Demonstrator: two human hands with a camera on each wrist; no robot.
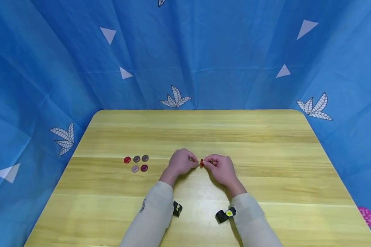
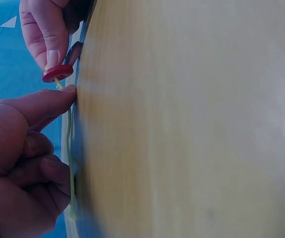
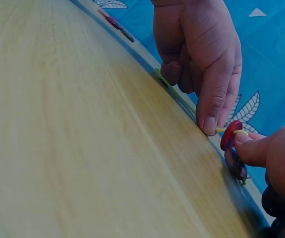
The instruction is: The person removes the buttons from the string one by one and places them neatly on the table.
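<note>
A red button (image 2: pixel 58 73) stands on edge between the two hands, with a yellow string (image 2: pixel 69 144) running through it. My left hand (image 1: pixel 182 162) pinches the string close to one face of this button; the rest of the string trails below the palm. From the other side, my right hand (image 1: pixel 220 168) pinches the string with thumb and fingertips right at the button. A dark button (image 3: pixel 235 164) hangs just beyond the red one, below the right fingertips, with a bit of string showing at its lower edge.
On the table's left part lie several loose buttons: a red button (image 1: pixel 127 160), two grey-brown ones, a pale pink button (image 1: pixel 135 168) and a dark red button (image 1: pixel 144 168). The wooden table (image 1: pixel 266 144) is bordered by a blue patterned curtain (image 1: pixel 222 51).
</note>
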